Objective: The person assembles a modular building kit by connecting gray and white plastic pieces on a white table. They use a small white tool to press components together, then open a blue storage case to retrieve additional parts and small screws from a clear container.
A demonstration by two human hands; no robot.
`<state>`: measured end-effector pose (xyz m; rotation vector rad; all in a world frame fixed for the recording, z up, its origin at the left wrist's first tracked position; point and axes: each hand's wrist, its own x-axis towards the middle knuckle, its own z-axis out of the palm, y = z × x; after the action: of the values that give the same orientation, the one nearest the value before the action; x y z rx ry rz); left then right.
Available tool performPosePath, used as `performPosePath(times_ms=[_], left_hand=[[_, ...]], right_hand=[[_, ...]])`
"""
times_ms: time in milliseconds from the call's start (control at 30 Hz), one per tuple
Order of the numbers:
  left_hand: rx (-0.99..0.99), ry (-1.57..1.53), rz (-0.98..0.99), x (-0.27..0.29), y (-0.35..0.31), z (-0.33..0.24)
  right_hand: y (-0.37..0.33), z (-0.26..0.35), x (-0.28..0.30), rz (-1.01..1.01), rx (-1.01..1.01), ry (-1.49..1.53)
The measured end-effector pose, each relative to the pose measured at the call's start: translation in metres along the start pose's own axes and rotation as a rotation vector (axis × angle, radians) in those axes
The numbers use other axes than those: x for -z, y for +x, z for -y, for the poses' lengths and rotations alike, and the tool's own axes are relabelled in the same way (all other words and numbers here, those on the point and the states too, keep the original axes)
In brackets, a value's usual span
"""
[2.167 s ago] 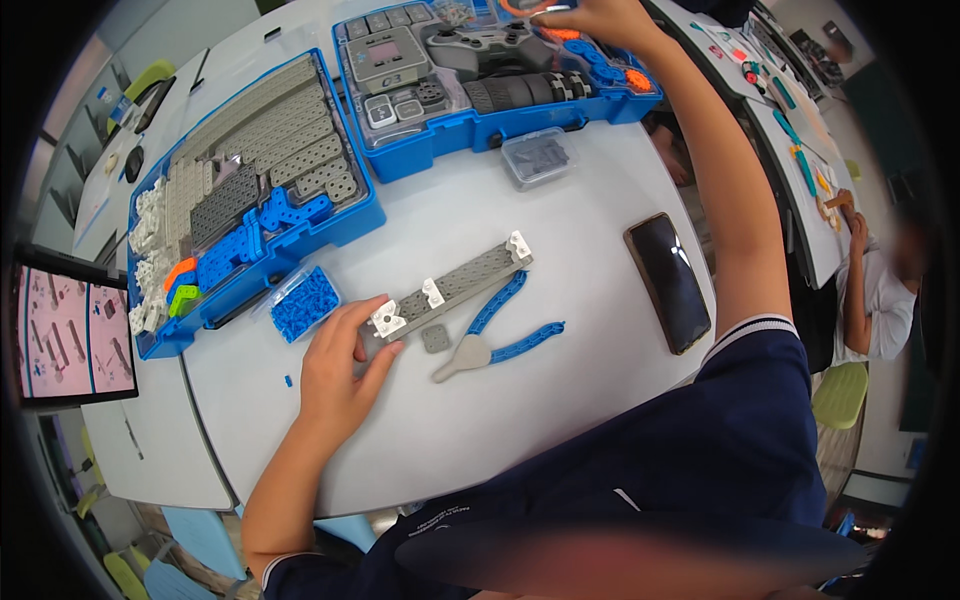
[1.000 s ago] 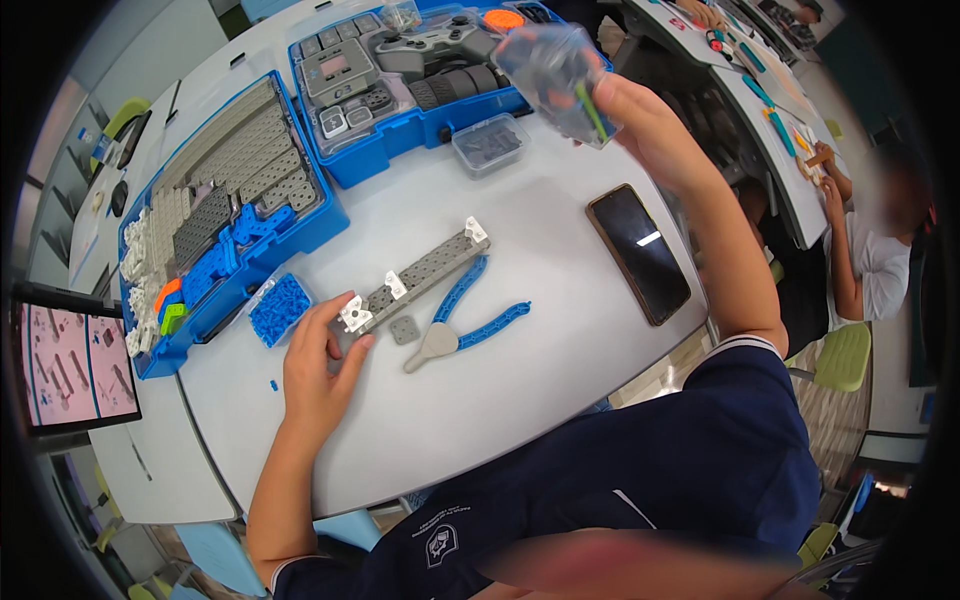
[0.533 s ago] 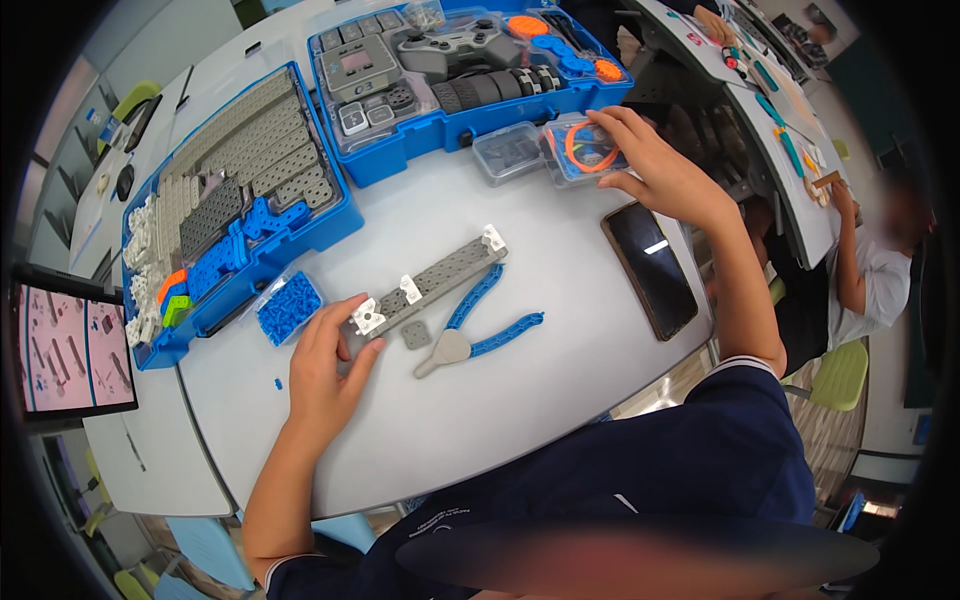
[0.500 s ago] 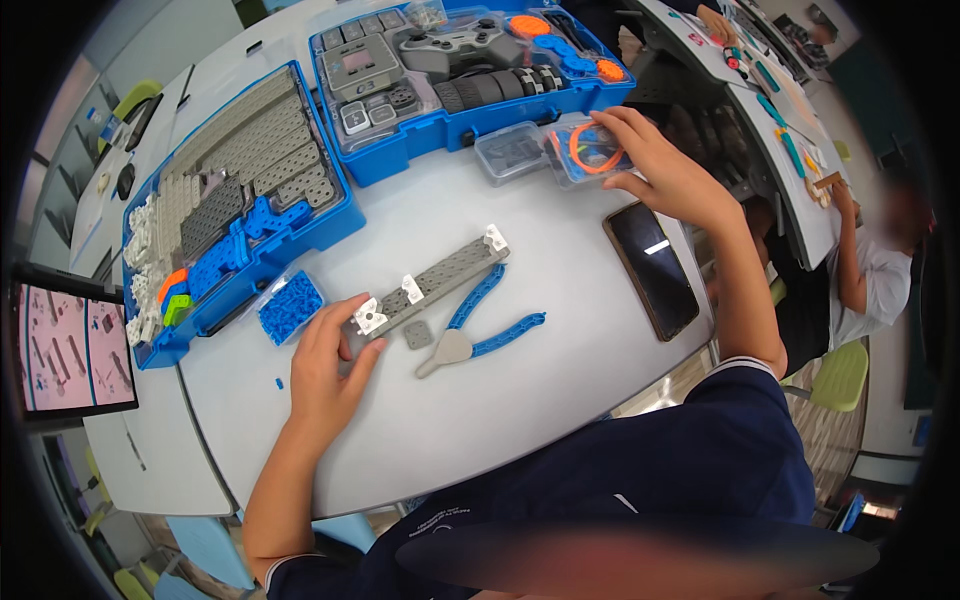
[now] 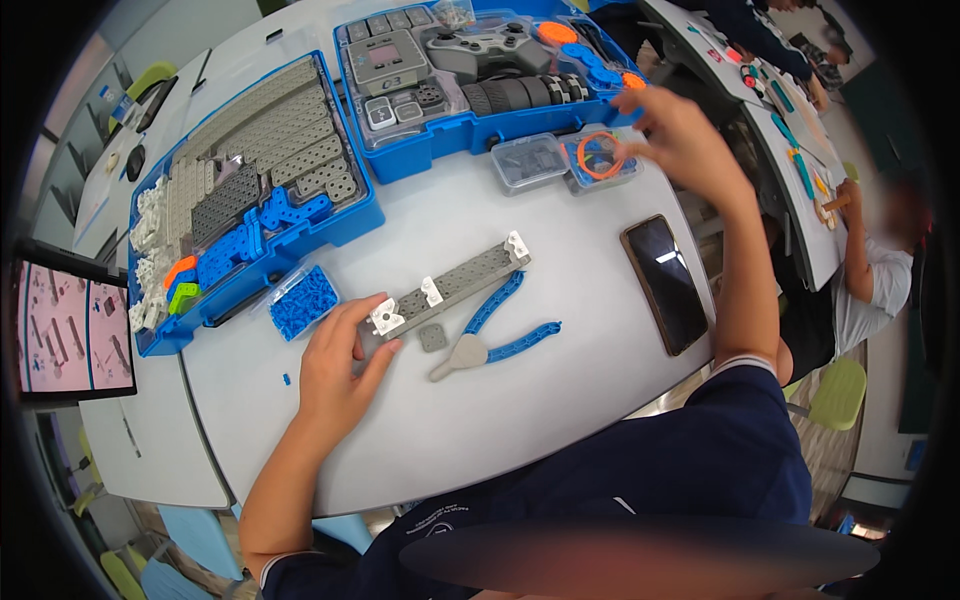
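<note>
Resting on the white table [image 5: 560,400], the left hand [image 5: 335,375] is pinching the grey beam assembly's [image 5: 455,288] near end, while the right hand [image 5: 680,140], farther off, is hovering loose-fingered beside the small clear box [image 5: 600,160] holding an orange ring.

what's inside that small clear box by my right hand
An orange ring lies in the small clear box, over some blue pieces. The right hand hovers at its edge; whatever lies beneath the ring can't be made out.
</note>
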<state>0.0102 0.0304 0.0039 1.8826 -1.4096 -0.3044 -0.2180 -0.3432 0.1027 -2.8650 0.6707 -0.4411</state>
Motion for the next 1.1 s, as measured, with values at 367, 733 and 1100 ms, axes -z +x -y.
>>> performPosePath(times_ms=[367, 733, 1100], left_hand=[[0.01, -0.023, 0.01, 0.002, 0.0, -0.001], [0.003, -0.043, 0.024, 0.004, 0.001, 0.0], [-0.029, 0.007, 0.009, 0.002, 0.0, 0.002]], right_hand=[[0.3, -0.093, -0.08, 0.008, -0.328, 0.409], [0.347, -0.057, -0.102, 0.017, -0.426, 0.588], [0.218, 0.004, -0.026, -0.004, -0.21, 0.998]])
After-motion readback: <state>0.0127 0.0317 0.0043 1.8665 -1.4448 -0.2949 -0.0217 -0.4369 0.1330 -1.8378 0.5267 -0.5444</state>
